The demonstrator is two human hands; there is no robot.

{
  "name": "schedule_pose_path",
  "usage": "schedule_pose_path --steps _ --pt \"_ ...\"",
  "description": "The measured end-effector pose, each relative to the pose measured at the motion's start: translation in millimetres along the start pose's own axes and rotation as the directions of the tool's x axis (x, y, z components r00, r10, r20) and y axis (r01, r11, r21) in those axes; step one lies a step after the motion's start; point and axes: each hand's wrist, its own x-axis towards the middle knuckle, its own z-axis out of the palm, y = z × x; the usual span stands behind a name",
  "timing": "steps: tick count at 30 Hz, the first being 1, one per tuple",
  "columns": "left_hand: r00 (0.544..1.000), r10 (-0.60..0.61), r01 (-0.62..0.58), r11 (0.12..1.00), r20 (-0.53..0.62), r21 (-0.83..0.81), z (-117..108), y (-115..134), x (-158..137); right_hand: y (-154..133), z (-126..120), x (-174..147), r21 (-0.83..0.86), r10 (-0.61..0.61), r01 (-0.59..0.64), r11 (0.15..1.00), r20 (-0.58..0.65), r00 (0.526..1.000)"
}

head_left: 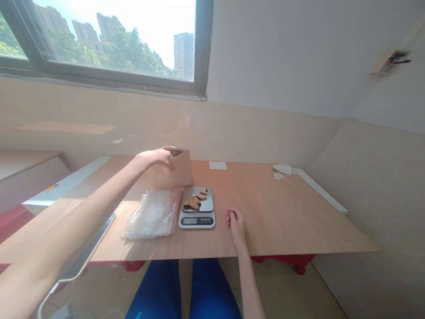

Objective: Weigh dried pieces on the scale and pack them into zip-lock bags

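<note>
My left hand (163, 157) is at the top rim of a brown paper bag (177, 173), its fingers closed over the near edge. Part of that hand and the bag's contents are hidden. My right hand (236, 220) rests on the table to the right of a kitchen scale (197, 221), fingers curled in, nothing visible in them. Several brown dried pieces (194, 202), like curled bark or husk, lie on the scale's square plate. The scale's display cannot be read. Left of the scale lies a stack of clear zip bags (151, 215) with red seal lines.
The wooden tabletop (282, 217) reaches to the wall. A white paper (218, 165) lies at its back edge, and crumpled white scraps (281, 170) lie at the back right. A device with a white cable (79, 270) is beneath my left forearm. Red stools (282, 261) stand under the table.
</note>
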Motion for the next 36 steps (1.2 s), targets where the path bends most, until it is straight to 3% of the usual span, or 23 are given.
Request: schedule_pose_path --steps 10,16,23,36 --pt "0.996 0.078 -0.075 0.995 -0.043 0.065 4 -6 -1 0 0 0 0.003 0.008 -0.008 1.0 0.001 1.0" --pt "0.997 0.063 -0.059 0.995 -0.051 0.079 6 -8 2 1 0 0 0.001 -0.001 0.001 1.0 0.003 1.0" --pt "0.98 0.172 -0.164 0.983 -0.102 0.076 11 -22 8 1 0 0 -0.003 -0.003 0.003 1.0 0.012 1.0" --pt "0.873 0.312 -0.256 0.947 -0.374 0.193 29 -10 6 0 0 0 -0.005 0.003 -0.003 1.0 0.012 1.0"
